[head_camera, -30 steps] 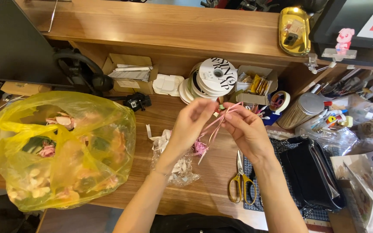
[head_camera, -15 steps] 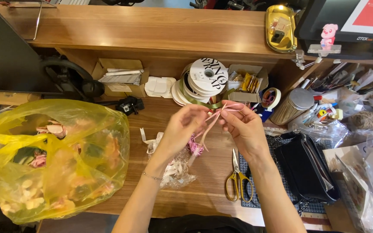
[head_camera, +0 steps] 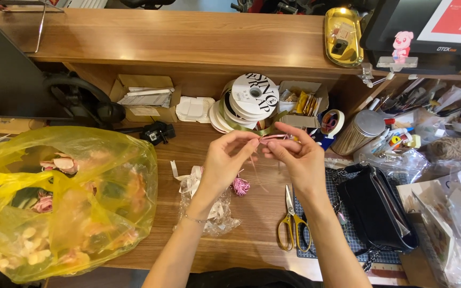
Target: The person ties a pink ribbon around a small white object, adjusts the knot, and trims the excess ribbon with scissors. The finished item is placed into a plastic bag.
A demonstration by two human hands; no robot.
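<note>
At nine o'clock of the hands, a large yellow plastic bag (head_camera: 62, 200) slumps on the desk (head_camera: 252, 240), filled with what look like pink and cream artificial flowers. Just right of it, under the left forearm, lies a crumpled clear plastic wrapper (head_camera: 209, 210) with bits of white ribbon, and beside that a small pink tassel (head_camera: 240, 186) rests on the wood.

The left hand (head_camera: 225, 160) and right hand (head_camera: 294, 157) meet above the desk, fingertips nearly touching, both pinched on a thin pink ribbon (head_camera: 270, 138) stretched short between them; fine loose strands hang down from the pinch toward six o'clock. At twelve o'clock of the hands stands a stack of ribbon spools (head_camera: 249, 101), well behind the work.

To do this step well, I judge the fingertips should keep the ribbon taut and flat, with the pinch points close together so the loop does not twist, and the hanging tails kept free of the tassel below.

At five o'clock of the right hand lie yellow-handled scissors (head_camera: 293, 224), blades pointing up toward the wrist. Further right, at three to four o'clock, a black handbag (head_camera: 377, 210) sits on a cutting mat, and a ribbed metal tin (head_camera: 357, 132) stands at two o'clock.
</note>
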